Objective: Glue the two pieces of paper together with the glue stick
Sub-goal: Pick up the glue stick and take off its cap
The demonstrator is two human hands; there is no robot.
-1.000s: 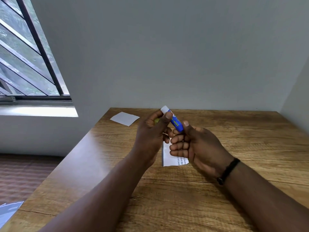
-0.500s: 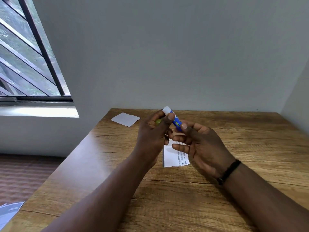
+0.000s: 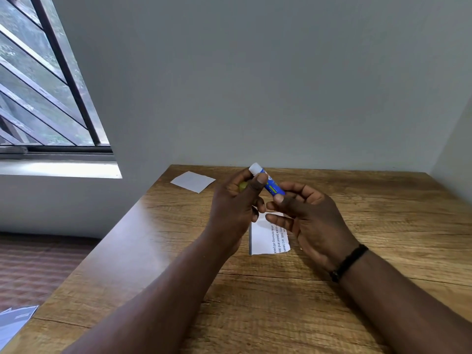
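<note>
Both hands hold a blue glue stick (image 3: pixel 272 187) above the wooden table (image 3: pixel 357 251), its white glue tip pointing up and away. My left hand (image 3: pixel 235 208) pinches its upper part with thumb and fingers and also keeps a small yellow-green cap (image 3: pixel 243 185) in its fingers. My right hand (image 3: pixel 306 215) pinches the lower end between thumb and forefinger, the other fingers spread loosely. A white paper piece with printed text (image 3: pixel 268 236) lies on the table under the hands, partly hidden by them. A second, blank white paper piece (image 3: pixel 192 181) lies at the far left of the table.
The table's left edge drops to a brown patterned floor (image 3: pixel 38 272). Printed paper (image 3: pixel 15 320) lies on the floor at the lower left. A grey wall stands just behind the table, and a barred window (image 3: pixel 38 85) is at the upper left.
My right hand's fingers have uncurled from around the stick's lower end, and now only thumb and forefinger pinch it. The stick has stayed almost where it was.
</note>
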